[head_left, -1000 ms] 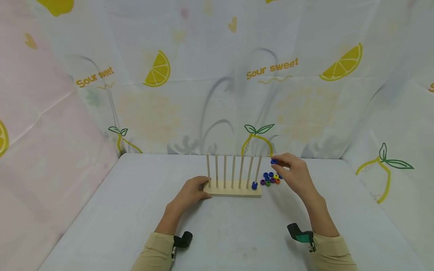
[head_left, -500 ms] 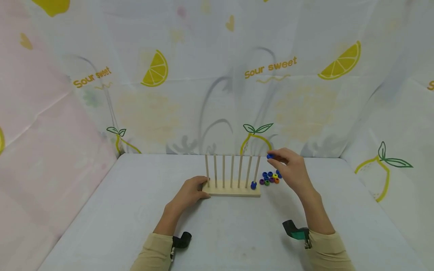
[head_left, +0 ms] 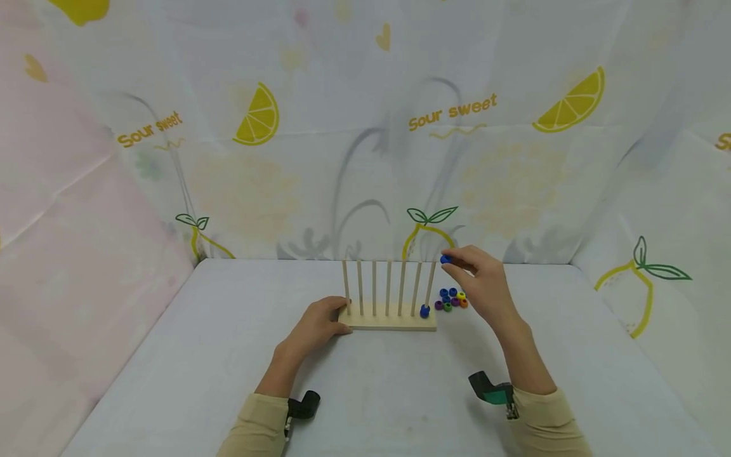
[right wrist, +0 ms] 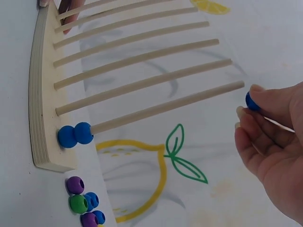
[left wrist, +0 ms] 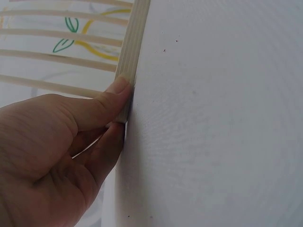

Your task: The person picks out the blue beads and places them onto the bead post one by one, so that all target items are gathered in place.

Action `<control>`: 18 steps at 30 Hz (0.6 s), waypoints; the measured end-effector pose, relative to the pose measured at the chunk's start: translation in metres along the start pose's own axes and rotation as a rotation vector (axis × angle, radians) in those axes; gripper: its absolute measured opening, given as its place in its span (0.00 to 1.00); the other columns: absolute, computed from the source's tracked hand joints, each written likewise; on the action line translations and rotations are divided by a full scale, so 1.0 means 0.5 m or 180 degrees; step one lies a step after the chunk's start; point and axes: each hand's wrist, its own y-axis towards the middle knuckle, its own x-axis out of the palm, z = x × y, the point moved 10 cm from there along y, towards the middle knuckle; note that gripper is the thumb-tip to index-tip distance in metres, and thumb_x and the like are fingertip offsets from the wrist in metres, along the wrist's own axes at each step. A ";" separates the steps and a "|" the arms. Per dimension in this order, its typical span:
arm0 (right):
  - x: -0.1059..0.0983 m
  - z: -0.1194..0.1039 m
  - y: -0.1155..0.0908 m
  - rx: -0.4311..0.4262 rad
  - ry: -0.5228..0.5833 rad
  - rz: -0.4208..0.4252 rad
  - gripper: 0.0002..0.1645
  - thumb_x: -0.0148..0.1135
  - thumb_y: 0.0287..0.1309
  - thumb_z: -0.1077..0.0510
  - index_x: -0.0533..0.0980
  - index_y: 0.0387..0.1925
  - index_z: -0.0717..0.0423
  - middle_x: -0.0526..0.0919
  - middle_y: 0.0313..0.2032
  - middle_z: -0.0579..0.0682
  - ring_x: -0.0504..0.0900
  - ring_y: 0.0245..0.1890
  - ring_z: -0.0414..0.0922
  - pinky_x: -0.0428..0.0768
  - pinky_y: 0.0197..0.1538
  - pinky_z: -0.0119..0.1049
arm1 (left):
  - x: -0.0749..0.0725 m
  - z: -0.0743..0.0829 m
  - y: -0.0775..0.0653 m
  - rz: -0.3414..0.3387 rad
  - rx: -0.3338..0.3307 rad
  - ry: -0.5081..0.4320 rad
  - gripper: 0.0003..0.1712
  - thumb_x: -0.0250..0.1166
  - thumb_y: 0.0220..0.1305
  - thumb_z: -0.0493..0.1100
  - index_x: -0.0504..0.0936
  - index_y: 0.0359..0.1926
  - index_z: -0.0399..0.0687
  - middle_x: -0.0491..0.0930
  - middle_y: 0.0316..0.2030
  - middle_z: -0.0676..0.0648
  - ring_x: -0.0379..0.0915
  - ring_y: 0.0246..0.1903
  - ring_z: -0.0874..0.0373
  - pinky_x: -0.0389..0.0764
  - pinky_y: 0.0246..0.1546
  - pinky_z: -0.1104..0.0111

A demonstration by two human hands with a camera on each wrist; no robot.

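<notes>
A wooden peg board point(head_left: 388, 322) with several upright pegs stands on the table. My left hand point(head_left: 315, 326) grips its left end, the thumb on the front edge in the left wrist view point(left wrist: 71, 127). Two blue beads point(right wrist: 75, 134) are stacked at the foot of the rightmost peg point(right wrist: 170, 106). Between thumb and fingertips my right hand point(head_left: 482, 279) pinches another blue bead point(right wrist: 252, 101). That bead is held just right of the rightmost peg's tip, apart from it. The other pegs carry no beads.
Loose beads in blue, purple, green, yellow and orange point(head_left: 463, 303) lie in a cluster just right of the board. The white table point(head_left: 388, 393) meets a lemon-printed cloth backdrop point(head_left: 320, 190) behind. Small black devices point(head_left: 304, 405) are worn at both wrists.
My right hand has moved left and slightly up with the blue bead, closer to the top of the rightmost peg. The left hand keeps its hold on the board.
</notes>
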 end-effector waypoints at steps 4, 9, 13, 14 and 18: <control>0.005 -0.010 0.001 -0.0038 0.0004 0.0005 0.15 0.66 0.62 0.61 0.83 0.51 0.57 0.85 0.41 0.51 0.79 0.40 0.32 0.75 0.50 0.12 | 0.000 -0.001 0.001 0.0005 0.0001 0.0000 0.33 0.75 0.53 0.35 0.77 0.62 0.37 0.77 0.62 0.38 0.70 0.65 0.43 0.71 0.67 0.50; 0.013 -0.017 0.001 -0.0104 0.0035 0.0005 0.15 0.66 0.62 0.63 0.83 0.51 0.58 0.84 0.40 0.51 0.79 0.40 0.32 0.75 0.50 0.12 | 0.000 -0.004 0.001 0.0007 0.0013 -0.0007 0.34 0.75 0.52 0.35 0.77 0.62 0.38 0.77 0.62 0.39 0.70 0.65 0.43 0.71 0.67 0.50; 0.015 -0.026 0.002 -0.0213 0.0102 0.0046 0.15 0.67 0.61 0.64 0.83 0.50 0.60 0.84 0.39 0.51 0.80 0.40 0.32 0.77 0.50 0.13 | 0.000 -0.003 0.000 0.0001 0.0019 -0.0009 0.34 0.76 0.52 0.36 0.78 0.62 0.38 0.77 0.63 0.39 0.70 0.66 0.43 0.71 0.68 0.50; 0.016 -0.027 0.003 -0.0222 0.0118 0.0055 0.15 0.67 0.60 0.65 0.83 0.50 0.60 0.84 0.39 0.51 0.80 0.40 0.32 0.77 0.50 0.14 | 0.000 -0.003 0.000 0.0003 0.0023 -0.0008 0.33 0.76 0.52 0.36 0.78 0.61 0.38 0.77 0.62 0.39 0.70 0.66 0.43 0.71 0.68 0.50; 0.018 -0.032 0.004 -0.0244 0.0100 0.0075 0.15 0.67 0.59 0.66 0.83 0.49 0.59 0.84 0.39 0.49 0.80 0.40 0.31 0.77 0.50 0.14 | 0.000 -0.001 0.000 0.0001 0.0037 -0.0012 0.34 0.76 0.52 0.36 0.78 0.61 0.37 0.76 0.63 0.38 0.69 0.67 0.42 0.70 0.68 0.49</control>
